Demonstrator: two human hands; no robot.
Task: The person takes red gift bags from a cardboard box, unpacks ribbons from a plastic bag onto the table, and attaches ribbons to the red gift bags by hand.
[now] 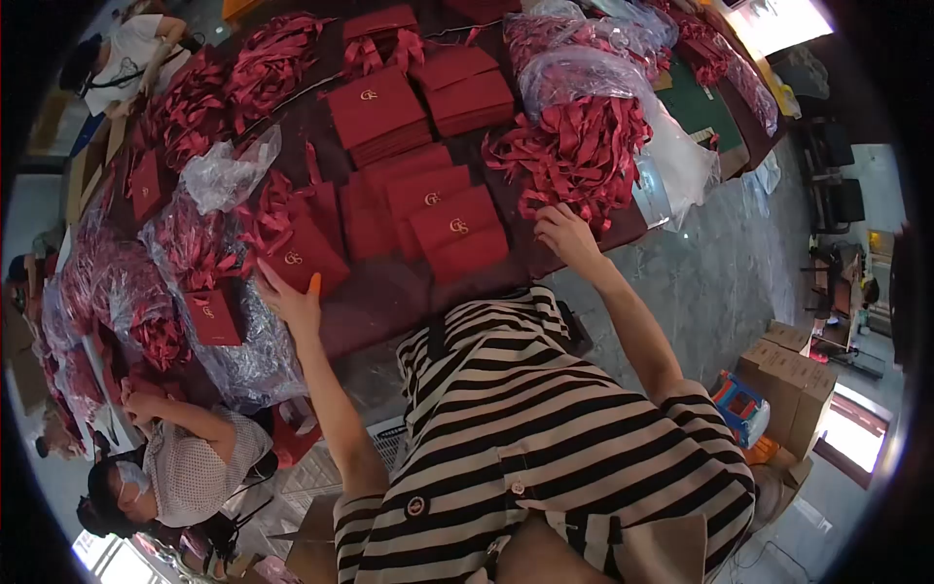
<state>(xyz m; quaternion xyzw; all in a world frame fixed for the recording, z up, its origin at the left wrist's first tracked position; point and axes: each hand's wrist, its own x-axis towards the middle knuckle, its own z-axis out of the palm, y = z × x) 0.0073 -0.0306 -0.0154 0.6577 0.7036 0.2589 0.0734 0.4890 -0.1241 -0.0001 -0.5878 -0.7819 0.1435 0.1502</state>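
At the near left of the table, my left hand [293, 304] rests against the lower edge of a dark red bag [309, 255] with a gold logo. Its fingers are stretched out and the thumb, wearing an orange finger cover, stands apart. My right hand [568, 237] is at the near edge of a heap of red ribbons [589, 161], fingers curled together on ribbon; the fingertips are partly hidden. Between my hands lie overlapping red bags [457, 230] with gold logos. Behind them are two neat stacks of red bags [377, 107].
Clear plastic wrap [258, 355] and a small red bag [213, 317] lie left of my left hand. More ribbon bundles [272, 63] sit farther back. A masked co-worker [195, 467] sits at the lower left; another person [131, 58] is at the far left. Cartons [786, 389] stand right.
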